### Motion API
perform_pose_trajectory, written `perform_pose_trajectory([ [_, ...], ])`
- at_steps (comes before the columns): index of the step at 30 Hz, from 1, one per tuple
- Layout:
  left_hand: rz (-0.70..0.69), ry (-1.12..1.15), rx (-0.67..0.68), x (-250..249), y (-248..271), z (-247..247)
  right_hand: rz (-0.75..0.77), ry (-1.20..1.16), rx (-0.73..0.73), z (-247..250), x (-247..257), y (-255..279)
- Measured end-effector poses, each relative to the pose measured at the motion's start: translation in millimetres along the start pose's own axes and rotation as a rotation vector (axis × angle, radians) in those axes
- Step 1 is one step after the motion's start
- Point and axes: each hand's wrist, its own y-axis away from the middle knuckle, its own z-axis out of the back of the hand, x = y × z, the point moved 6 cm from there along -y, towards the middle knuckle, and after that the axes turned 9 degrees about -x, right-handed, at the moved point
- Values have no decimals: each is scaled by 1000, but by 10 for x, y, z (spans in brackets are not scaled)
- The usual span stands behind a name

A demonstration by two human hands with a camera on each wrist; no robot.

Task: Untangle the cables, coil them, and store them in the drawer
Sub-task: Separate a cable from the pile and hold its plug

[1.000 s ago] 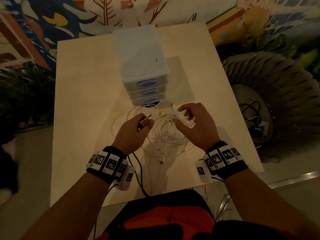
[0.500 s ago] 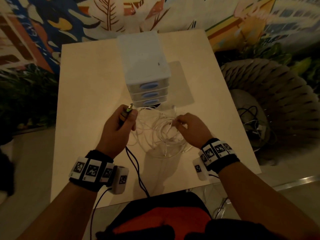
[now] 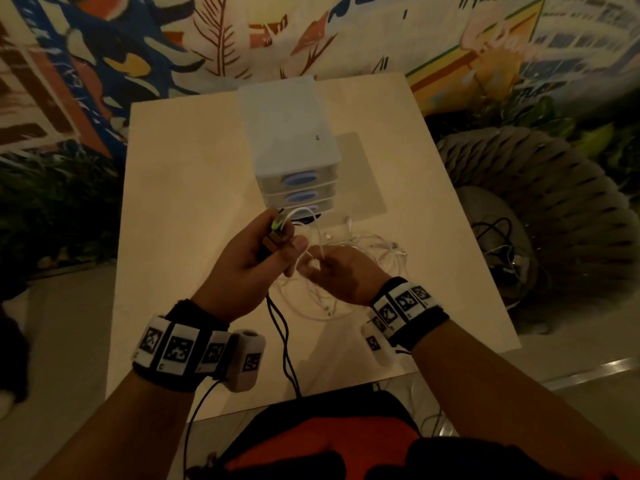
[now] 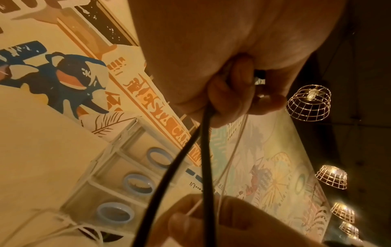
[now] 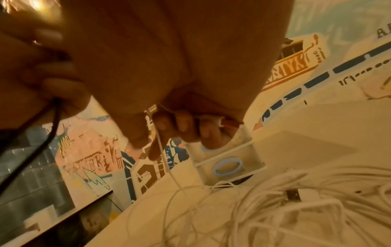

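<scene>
Tangling over the near half of the table (image 3: 180, 209), the white cables (image 3: 374, 247) lie in a loose heap just in front of the drawer unit (image 3: 294, 161), with a plug end showing among the strands in the right wrist view. A black cable (image 3: 282, 341) is gripped by the left hand (image 3: 249, 265), fingers curled round its plug end and a doubled length, which hangs down toward the table's near edge. A thin white strand (image 5: 167, 160) is pinched by the right hand (image 3: 339, 275), thumb and curled fingers clamped on it.

Compared with a second ago, the left hand has been raised and carried toward the drawer unit, and the right hand has been brought in until the two nearly touch. The black cable is thus lifted mostly out of the white heap, with only the one strand looped up near its plug, so the separation is judged well under way. No coil has yet been formed. The top two drawers appear closed; whether the lowest is slightly open cannot be told. Coiling and storage are therefore judged still to come.
</scene>
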Motion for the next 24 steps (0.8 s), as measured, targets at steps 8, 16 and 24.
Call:
perform_pose_trajectory([
  [8, 31, -245, -192, 205, -28, 309, -125, -263, -328, 641, -69, -45],
  [16, 101, -317, 44, 470, -144, -75, 33, -514, -377, 1008, 542, -42],
  [24, 145, -551, 185, 786, -153, -201, 93, -677, -595, 1515, 534, 38],
])
